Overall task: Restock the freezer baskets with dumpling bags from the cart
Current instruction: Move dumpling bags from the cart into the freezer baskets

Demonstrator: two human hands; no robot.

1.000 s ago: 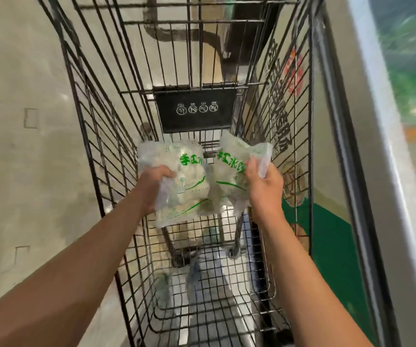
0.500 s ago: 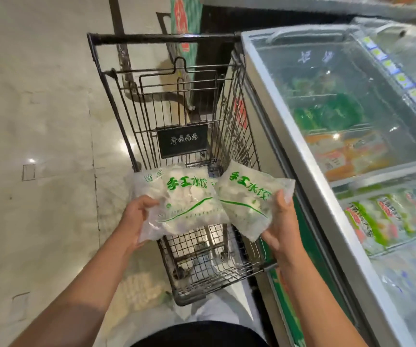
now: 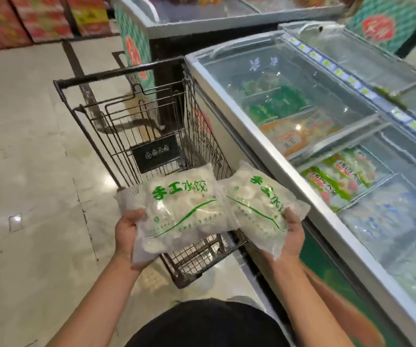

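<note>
Hands (image 3: 126, 231) (image 3: 292, 236) each grip a dumpling bag (image 3: 182, 211) (image 3: 257, 209) (green print "手工水饺").

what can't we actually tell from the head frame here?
- Cart floor: covered by the two dumpling bags, so any remaining stock is hidden.
- Left hand and right hand fingers: mostly under the bags.
- Freezer baskets: glare and frost on the glass lid blur the packs; which basket takes dumplings is unclear.
- Freezer's near end: cut off by the right edge.
- Small green print on the bags: too small to read.
</note>
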